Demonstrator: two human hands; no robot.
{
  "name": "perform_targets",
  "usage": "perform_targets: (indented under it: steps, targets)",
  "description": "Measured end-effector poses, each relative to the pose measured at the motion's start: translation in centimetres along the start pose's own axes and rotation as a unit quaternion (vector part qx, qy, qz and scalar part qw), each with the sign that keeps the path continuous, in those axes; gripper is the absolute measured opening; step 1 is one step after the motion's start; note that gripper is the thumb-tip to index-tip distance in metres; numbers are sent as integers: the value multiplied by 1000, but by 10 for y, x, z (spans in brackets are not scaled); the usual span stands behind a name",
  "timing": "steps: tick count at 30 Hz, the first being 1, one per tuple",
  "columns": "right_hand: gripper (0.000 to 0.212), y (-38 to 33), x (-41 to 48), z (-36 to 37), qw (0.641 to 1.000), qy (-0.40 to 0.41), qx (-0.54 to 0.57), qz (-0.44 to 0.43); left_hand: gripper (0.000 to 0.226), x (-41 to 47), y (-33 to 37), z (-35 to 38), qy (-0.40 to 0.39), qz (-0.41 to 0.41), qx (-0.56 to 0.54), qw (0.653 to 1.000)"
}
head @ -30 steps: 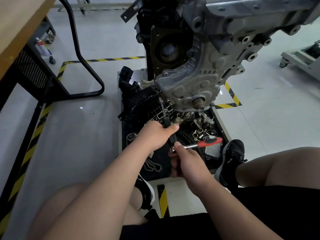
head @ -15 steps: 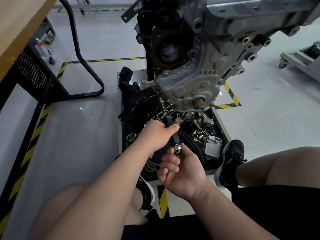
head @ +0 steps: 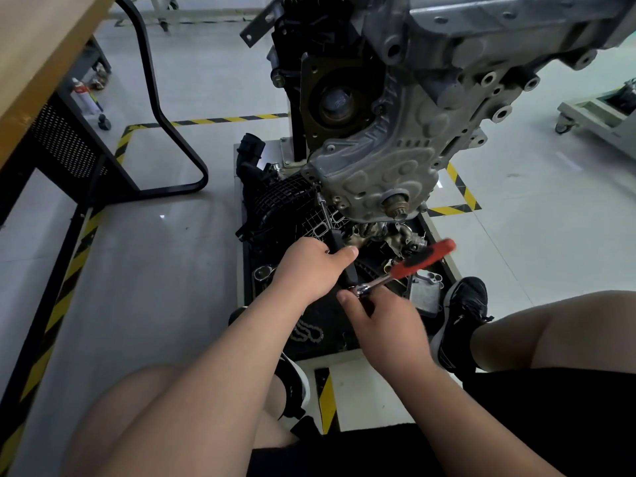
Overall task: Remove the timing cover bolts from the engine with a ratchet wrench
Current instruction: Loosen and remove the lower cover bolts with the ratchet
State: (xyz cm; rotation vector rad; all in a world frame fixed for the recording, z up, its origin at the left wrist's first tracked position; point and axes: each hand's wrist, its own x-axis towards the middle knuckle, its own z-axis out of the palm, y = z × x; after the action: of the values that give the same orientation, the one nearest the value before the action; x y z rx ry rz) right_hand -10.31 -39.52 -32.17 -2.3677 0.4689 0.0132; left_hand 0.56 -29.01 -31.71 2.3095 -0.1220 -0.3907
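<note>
The cover (head: 385,166) is sitting on the front of the engine (head: 464,46), facing down toward the person, and the work is happening at its lower left corner. There a socket (head: 320,198) is pressing against the cover's edge. The bolt under it is hidden, so how far out it is cannot be told. A long extension (head: 326,216) is running from that socket down toward the person, probably because the corner is tucked close above the black manifold (head: 275,204), where a ratchet would have little room to swing.

The left hand (head: 309,266) is wrapping fingers and thumb round the extension's dark grip, seemingly steadying it in line with the bolt. The ratchet (head: 409,266) is meeting the extension's near end, its red handle pointing out to the right and showing blurred. The right hand (head: 389,325) is curling round the ratchet at its head rather than the handle, which suggests light, quick turning.

Below, loose parts and a chain (head: 306,333) are lying in the tray (head: 240,256).
</note>
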Motion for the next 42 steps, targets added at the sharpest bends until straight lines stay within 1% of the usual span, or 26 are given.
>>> perform_targets:
  steps: [1,3,5,6,7,8,9,11,12,13,14,15,17,20,21,27,29,30,32,33,35,36,37,38,40,42]
  targets:
    - [38,2,2,-1,997,14,-66,-23,58,-1,1,0,-1,4,6,1000]
    - [39,8,7,2,995,23,-94,-34,59,-1,3,0,-2,10,12,1000]
    - [43,10,7,7,1000,9,14,-11,57,0,3,-1,-5,11,10,1000]
    - [46,9,6,9,994,-7,105,16,57,0,2,-2,-10,13,6,1000]
    - [48,8,5,10,975,-28,212,58,57,-1,2,-2,-18,13,2,1000]
    - [50,6,5,10,937,-54,325,113,57,-1,2,-2,-27,11,-3,1000]
    - [51,3,4,11,879,-84,436,171,57,-1,2,-2,-36,10,-9,999]
    - [52,0,4,11,723,-141,622,267,58,-1,3,-1,-59,6,-19,998]
    - [52,-1,4,10,648,-168,680,300,58,-1,3,0,-69,5,-21,997]
    - [53,-2,3,10,589,-189,718,319,58,-1,4,1,-74,3,-21,997]
    - [53,-4,3,10,546,-208,743,326,57,0,3,1,-76,2,-18,997]
    - [53,-5,2,10,513,-224,761,328,56,0,2,2,-76,-1,-15,997]
    - [50,-9,0,10,468,-248,784,324,55,2,1,2,-77,-10,-14,997]
    - [44,-13,-1,10,423,-262,806,319,53,4,-1,3,-77,-18,-20,997]
    - [46,-14,-1,10,417,-265,808,322,53,4,-1,3,-74,-16,-23,997]
    - [52,-17,-1,7,459,-261,780,335,51,3,-2,2,-60,-12,-25,998]
    - [52,-18,-1,5,487,-252,765,337,52,3,-1,1,-54,-9,-24,998]
    - [52,-18,-1,5,518,-242,748,338,52,3,-1,1,-50,-6,-24,998]
    - [51,-19,-2,6,614,-209,687,329,51,2,-1,-1,-38,-2,-22,999]
    - [50,-19,-2,8,680,-184,637,314,50,2,0,-1,-32,-1,-19,999]
    - [48,-18,-3,9,830,-120,484,251,52,2,0,-2,-25,0,-16,1000]
    - [46,-15,-3,9,896,-85,387,202,53,2,0,-2,-24,2,-12,1000]
    - [43,-11,-2,7,947,-52,281,145,55,2,-1,-1,-21,4,-5,1000]
    - [39,-7,-1,6,980,-27,176,89,54,1,-1,-1,-18,7,6,1000]
    - [36,-2,2,2,999,-5,24,22,56,1,-1,0,-10,13,31,999]
    - [37,3,6,4,1000,-1,7,6,59,1,-1,0,-1,19,53,998]
